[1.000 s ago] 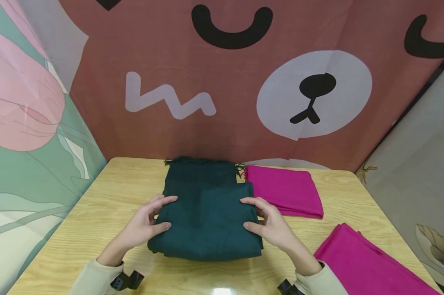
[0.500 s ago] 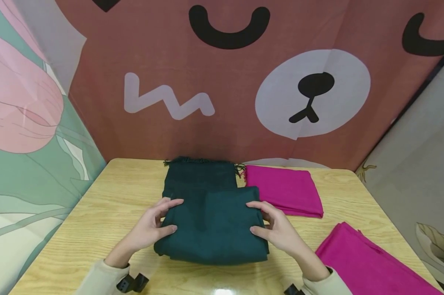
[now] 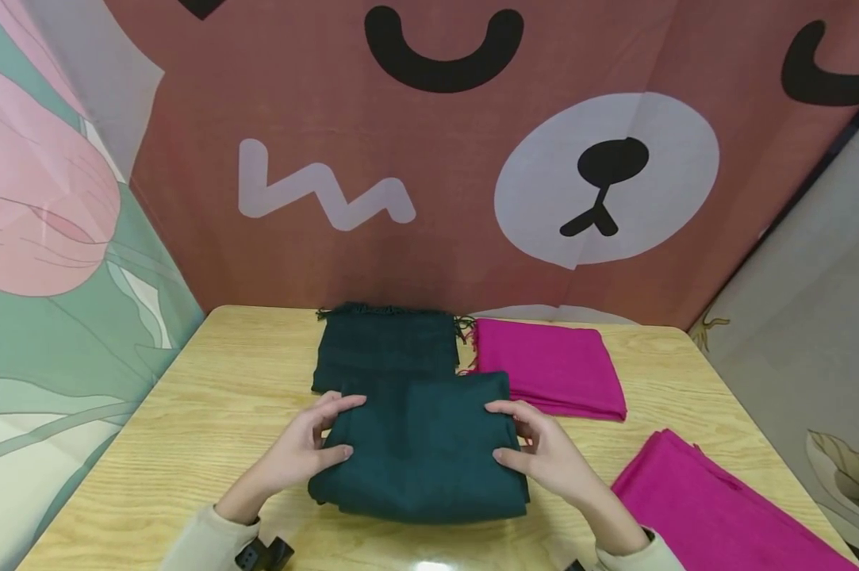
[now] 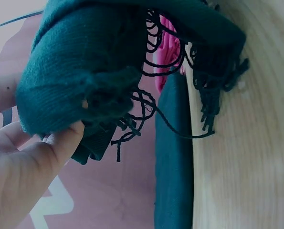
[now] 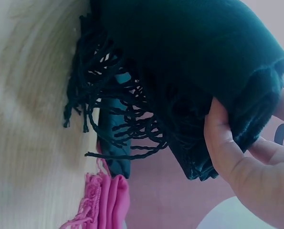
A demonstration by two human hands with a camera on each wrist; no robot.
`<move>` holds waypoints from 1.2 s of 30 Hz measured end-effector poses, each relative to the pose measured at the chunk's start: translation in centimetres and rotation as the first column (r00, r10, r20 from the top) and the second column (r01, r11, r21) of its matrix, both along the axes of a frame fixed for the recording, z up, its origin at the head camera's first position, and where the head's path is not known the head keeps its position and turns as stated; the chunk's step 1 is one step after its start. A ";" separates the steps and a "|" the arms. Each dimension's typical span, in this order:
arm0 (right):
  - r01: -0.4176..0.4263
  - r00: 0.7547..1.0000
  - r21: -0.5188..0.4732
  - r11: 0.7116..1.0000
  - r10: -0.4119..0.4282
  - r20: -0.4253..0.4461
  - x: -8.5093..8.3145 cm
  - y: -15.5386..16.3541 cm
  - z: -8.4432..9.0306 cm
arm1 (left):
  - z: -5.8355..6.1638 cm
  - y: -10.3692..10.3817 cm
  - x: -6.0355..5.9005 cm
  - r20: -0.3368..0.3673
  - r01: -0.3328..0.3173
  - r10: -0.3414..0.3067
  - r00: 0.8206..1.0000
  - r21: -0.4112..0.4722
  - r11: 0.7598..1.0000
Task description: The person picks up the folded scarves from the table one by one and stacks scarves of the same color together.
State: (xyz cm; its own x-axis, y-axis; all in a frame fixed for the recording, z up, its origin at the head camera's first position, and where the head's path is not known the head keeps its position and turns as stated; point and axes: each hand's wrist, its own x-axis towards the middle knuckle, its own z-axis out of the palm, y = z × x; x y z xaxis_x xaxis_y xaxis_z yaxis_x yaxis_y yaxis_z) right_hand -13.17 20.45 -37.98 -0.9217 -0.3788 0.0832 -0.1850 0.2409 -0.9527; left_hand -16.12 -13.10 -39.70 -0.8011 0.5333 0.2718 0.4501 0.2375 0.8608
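My left hand [image 3: 308,446] and right hand [image 3: 546,450] hold the two side edges of a folded dark green scarf [image 3: 429,452], a thumb and fingers gripping each side. In the left wrist view, the left thumb lies against the rolled fold of the scarf [image 4: 84,62], and dark tassels dangle beneath. On the other side, the right wrist view shows fingers around the layered edge of the scarf [image 5: 194,47], its fringe hanging down to the wooden tabletop. Behind it a second folded green scarf [image 3: 386,345] lies flat, partly covered by the held one in the head view.
A folded magenta scarf [image 3: 550,365] lies at the back, right of the second green scarf. Another magenta scarf [image 3: 715,507] spreads at the front right, beside the right forearm. The wooden table [image 3: 208,381] meets a printed fabric backdrop [image 3: 443,262] at its far edge.
Both hands have brought the held green scarf toward the person and slightly right, showing more of the green scarf behind it. Their grip looks the same, and the other scarves have not moved.
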 end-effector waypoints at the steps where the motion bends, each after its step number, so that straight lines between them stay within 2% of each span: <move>1: -0.005 1.000 -0.004 1.000 0.005 0.006 0.0 0.0 -0.1 | -0.1 0.0 0.0 0.014 -0.001 0.002 1.000 -0.006 1.000; 11: -0.028 0.998 -0.044 0.999 0.030 0.063 0.1 -0.4 -1.0 | -0.8 -0.1 0.0 0.043 0.044 -0.044 0.998 0.005 0.999; 16: -0.029 0.997 -0.056 0.998 0.033 0.071 0.1 -0.3 -1.7 | -1.1 0.0 -0.1 0.064 0.042 -0.041 0.997 -0.017 0.999; 24: -0.036 0.995 -0.043 0.998 0.040 0.088 -0.1 -0.2 -2.8 | -1.7 0.3 -0.2 0.048 0.055 -0.054 0.997 -0.037 0.998; 31: -0.040 0.993 -0.040 0.998 0.044 0.105 -0.2 -0.1 -3.5 | -2.3 0.4 -0.3 0.104 0.072 -0.067 0.992 -0.046 0.996; 36: -0.037 0.992 -0.038 0.999 0.041 0.120 -0.1 0.0 -3.9 | -2.4 0.3 -0.4 0.149 0.066 -0.051 0.988 -0.097 0.993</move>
